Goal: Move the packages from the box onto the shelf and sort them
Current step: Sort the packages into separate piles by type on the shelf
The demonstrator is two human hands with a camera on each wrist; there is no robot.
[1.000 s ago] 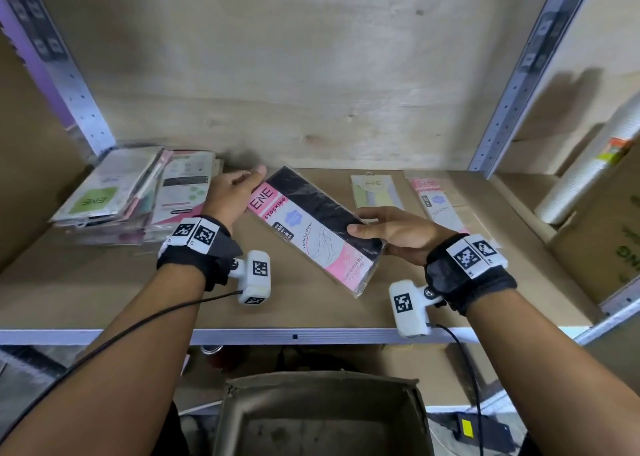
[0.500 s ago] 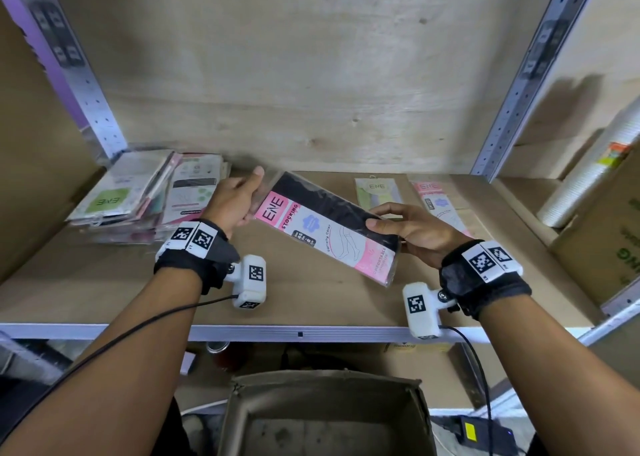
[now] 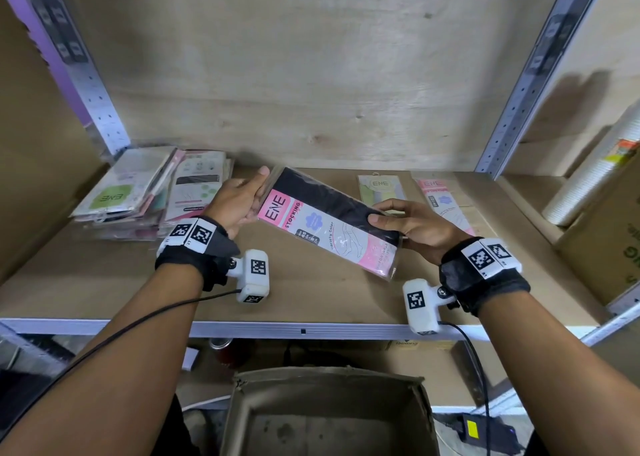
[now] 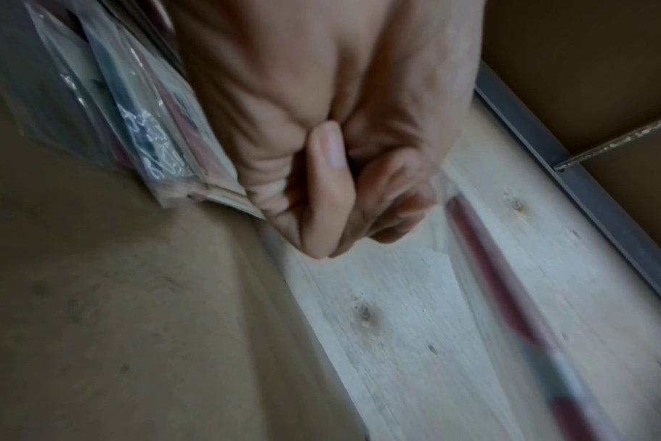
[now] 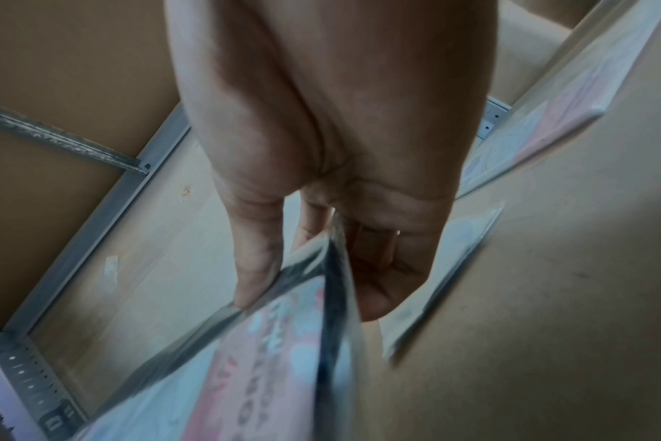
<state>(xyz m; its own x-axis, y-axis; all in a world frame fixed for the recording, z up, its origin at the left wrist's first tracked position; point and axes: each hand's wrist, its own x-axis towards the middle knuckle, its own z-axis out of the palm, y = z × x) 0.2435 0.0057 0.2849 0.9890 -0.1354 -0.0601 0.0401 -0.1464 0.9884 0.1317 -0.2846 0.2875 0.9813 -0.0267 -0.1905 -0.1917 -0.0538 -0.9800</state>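
Note:
A pink, white and black stocking package (image 3: 329,227) hangs tilted above the wooden shelf (image 3: 311,300), held between both hands. My left hand (image 3: 242,201) pinches its upper left corner, fingers curled in the left wrist view (image 4: 321,185). My right hand (image 3: 407,225) grips its right edge, thumb on top (image 5: 257,268) and fingers beneath the package (image 5: 276,358). A stack of packages (image 3: 149,192) lies at the shelf's left. A green package (image 3: 379,189) and a pink one (image 3: 445,203) lie flat at the back right. The cardboard box (image 3: 329,379) sits below, its inside looking bare.
Metal uprights (image 3: 90,85) frame the shelf on both sides, and a plywood back wall closes it. A white roll (image 3: 595,178) and a carton (image 3: 609,241) fill the bay to the right. A cable trails from each wrist camera.
The package has tipped up a little toward me, its label showing more. Both hands keep their hold and have barely shifted.

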